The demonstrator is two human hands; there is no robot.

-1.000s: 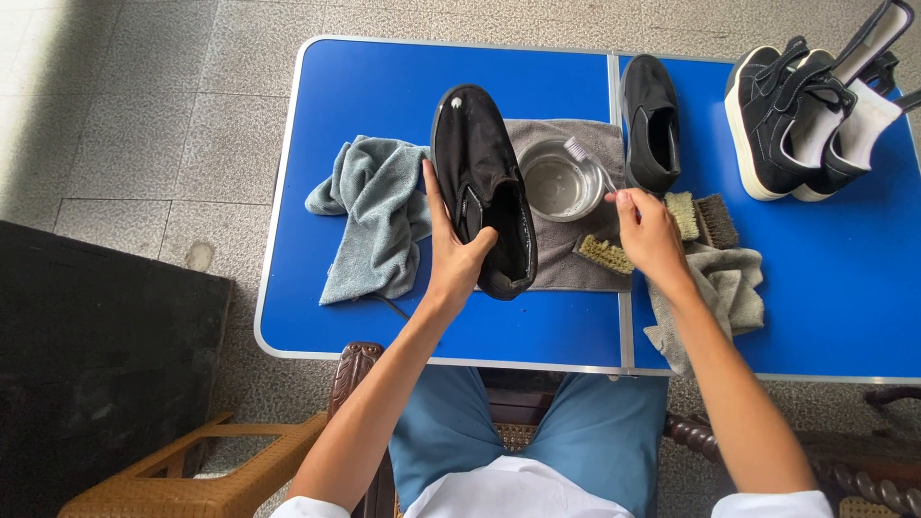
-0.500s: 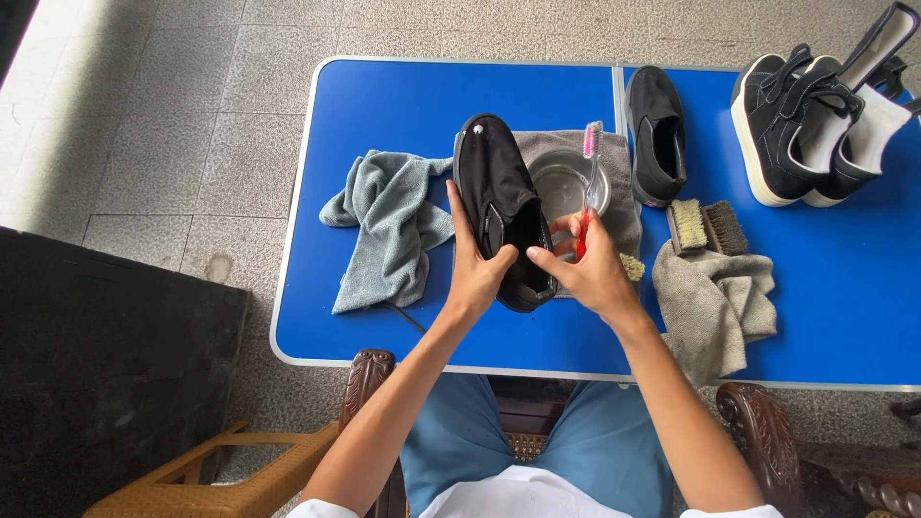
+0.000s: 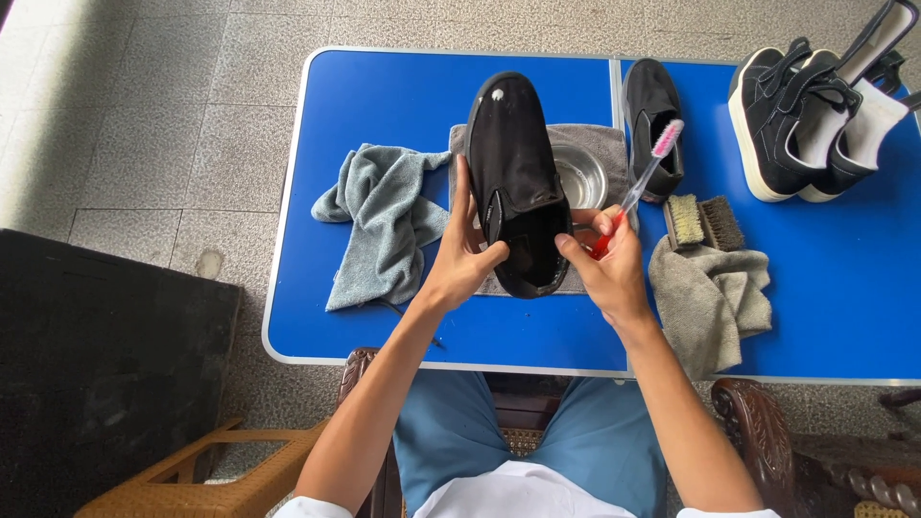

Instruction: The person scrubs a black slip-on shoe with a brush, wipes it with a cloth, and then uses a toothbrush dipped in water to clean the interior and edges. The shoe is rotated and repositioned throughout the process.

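1. Left hand (image 3: 465,259): grip closed around the heel end of the black shoe (image 3: 516,182), thumb at the opening; shoe held above the tabletop (image 3: 384,326), toe pointing away.
2. Right hand (image 3: 604,269): grip closed on the toothbrush (image 3: 641,177) by its red handle, thumb touching the shoe's heel; pink bristles point up and away.
3. Grey cloth (image 3: 384,221) lies left of the shoe; a second grey cloth (image 3: 715,297) lies right of the hand.
4. Two brushes (image 3: 705,221) sit just beyond that second cloth.
5. Glass bowl (image 3: 580,177) on a grey mat, partly behind the shoe.
6. Second black shoe (image 3: 652,115) beyond; black-and-white sneakers (image 3: 806,115) far right.
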